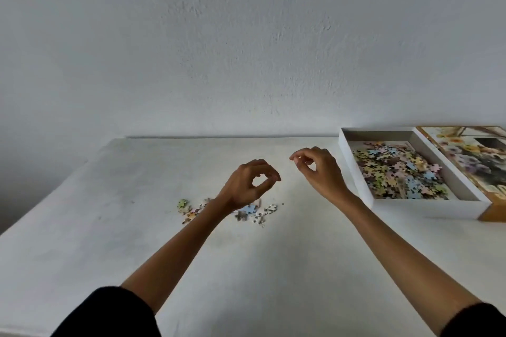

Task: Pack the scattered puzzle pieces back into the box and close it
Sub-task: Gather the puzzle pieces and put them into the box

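A small scatter of pastel puzzle pieces (247, 210) lies on the white table (109, 227), partly hidden under my left wrist. My left hand (247, 185) hovers above them, thumb and forefinger touching in a ring, and no piece shows between them. My right hand (317, 168) hangs higher and further right, its fingertips pinched together; a pale spot there could be a nail or a piece. The open white box (356, 169) stands at the right, half filled with loose pieces (399, 172). Its flower-printed lid (471, 161) lies beside it, touching its right side.
A plain grey-white wall (246, 49) rises right behind the table's far edge. The table's left edge runs diagonally at the left. Dark sleeves cover both upper forearms at the bottom of the view.
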A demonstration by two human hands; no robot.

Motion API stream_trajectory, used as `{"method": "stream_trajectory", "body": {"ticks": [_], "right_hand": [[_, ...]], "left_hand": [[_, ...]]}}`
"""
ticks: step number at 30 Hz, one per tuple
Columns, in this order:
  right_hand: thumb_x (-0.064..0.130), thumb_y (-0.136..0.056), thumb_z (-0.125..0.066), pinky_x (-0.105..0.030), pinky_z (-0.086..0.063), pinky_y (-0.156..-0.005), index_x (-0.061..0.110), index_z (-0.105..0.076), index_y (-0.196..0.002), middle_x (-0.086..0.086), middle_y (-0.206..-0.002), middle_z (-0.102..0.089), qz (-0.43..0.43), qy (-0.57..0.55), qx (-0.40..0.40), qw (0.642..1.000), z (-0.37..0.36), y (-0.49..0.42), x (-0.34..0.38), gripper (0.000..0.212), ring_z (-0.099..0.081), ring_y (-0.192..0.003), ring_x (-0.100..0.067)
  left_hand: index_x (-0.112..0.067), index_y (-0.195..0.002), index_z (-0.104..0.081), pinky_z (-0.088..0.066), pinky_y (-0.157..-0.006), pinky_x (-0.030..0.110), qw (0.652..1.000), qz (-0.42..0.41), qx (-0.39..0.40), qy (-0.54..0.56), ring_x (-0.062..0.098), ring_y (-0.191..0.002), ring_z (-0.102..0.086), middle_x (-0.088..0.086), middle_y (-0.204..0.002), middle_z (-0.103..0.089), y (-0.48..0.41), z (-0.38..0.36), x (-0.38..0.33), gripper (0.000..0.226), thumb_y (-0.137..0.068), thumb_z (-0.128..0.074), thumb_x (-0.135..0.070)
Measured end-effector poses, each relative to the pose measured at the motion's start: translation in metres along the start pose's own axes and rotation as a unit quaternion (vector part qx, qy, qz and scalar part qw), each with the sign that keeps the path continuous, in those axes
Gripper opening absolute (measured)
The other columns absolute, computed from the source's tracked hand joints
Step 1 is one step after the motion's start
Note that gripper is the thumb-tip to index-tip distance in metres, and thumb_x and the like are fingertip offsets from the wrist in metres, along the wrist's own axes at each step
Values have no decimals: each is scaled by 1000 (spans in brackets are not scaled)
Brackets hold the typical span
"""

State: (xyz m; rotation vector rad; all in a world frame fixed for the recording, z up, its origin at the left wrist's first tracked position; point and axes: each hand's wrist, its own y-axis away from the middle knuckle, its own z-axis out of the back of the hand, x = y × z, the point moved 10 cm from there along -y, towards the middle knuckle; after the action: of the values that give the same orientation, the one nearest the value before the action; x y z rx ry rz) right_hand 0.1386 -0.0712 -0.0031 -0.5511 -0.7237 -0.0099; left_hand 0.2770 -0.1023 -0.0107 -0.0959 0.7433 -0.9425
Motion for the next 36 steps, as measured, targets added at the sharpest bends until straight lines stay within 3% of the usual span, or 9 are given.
{"method": "stream_trajectory", "body": {"ticks": [4, 8, 11, 15, 19, 25, 28, 32, 36], "right_hand": [[26, -87, -55, -27, -42, -77, 22, -64, -103, -2, -100, -62, -17, -4, 49, 999, -55, 22, 15, 18, -54, -99, -19], [41, -93, -39, -36, -24, -108, 23, -39, -135, -7, -143, -39, -64, 102, 131, 984, -117, 52, 10, 46, -30, -135, -23], [44, -96, -22, -38, -2, -116, 23, -10, -145, -5, -157, -6, -91, 163, 204, 961, -151, 61, 11, 54, -2, -144, -21], [39, -98, -17, -36, 3, -116, 21, 1, -145, -3, -157, 7, -91, 167, 249, 949, -175, 56, 24, 54, 9, -144, -20], [34, -99, -19, -35, 2, -116, 26, -7, -145, 4, -157, 2, -61, 79, 238, 966, -177, 36, 35, 48, 8, -144, -14], [32, -98, -28, -35, -8, -118, 27, -31, -139, 8, -152, -23, 44, 67, 318, 945, -189, 35, 44, 41, -10, -142, -9], [41, -94, -37, -31, -22, -114, 23, -41, -135, 4, -146, -37, 43, 37, 275, 960, -173, 45, 47, 45, -26, -137, -9], [75, -74, -27, -32, -23, -110, 29, -30, -139, 5, -145, -34, 101, 126, 270, 949, -164, 60, 52, 80, -28, -132, -11], [67, -80, -29, -36, -36, -91, 27, -46, -127, -4, -123, -44, 109, 161, 221, 956, -161, 55, 51, 64, -38, -111, -20]], "left_hand": [[-23, -98, -66, -44, -78, 25, 998, 41, -20, -46, 11, -94, -56, -1, -100, -62, 47, 30, 44, 36, -86, -40, -45], [-23, -119, -54, -38, -98, 37, 979, 162, -44, -112, 22, -118, -46, 4, -126, -51, 103, 48, 100, 43, -89, -38, -49], [-19, -140, -29, -14, -115, 37, 956, 252, 5, -149, 24, -140, -19, 7, -149, -26, 128, 38, 125, 51, -96, -33, -43], [-17, -147, -5, 0, -118, 37, 959, 222, 90, -150, 18, -145, 1, 6, -157, -4, 118, 15, 124, 61, -96, -25, -46], [-17, -146, -10, -8, -119, 36, 975, 207, 55, -58, 17, -144, -10, 5, -156, -11, 104, 23, 116, 64, -94, -31, -48], [-13, -146, -2, 0, -117, 28, 970, 152, 140, -131, 15, -145, -1, 5, -157, -4, 108, 13, 118, 86, -86, -47, -56], [-15, -145, -16, -12, -114, 24, 982, 106, 114, -108, 17, -141, -17, 4, -153, -22, 107, 18, 112, 75, -88, -50, -48], [-19, -139, -33, -25, -102, 24, 987, 70, 95, -109, 16, -125, -34, 2, -136, -40, 106, 18, 109, 73, -81, -41, -63], [-19, -119, -52, -33, -84, 23, 992, 41, 61, -107, 15, -98, -40, 4, -110, -48, 103, 21, 107, 58, -80, -37, -60]]}}
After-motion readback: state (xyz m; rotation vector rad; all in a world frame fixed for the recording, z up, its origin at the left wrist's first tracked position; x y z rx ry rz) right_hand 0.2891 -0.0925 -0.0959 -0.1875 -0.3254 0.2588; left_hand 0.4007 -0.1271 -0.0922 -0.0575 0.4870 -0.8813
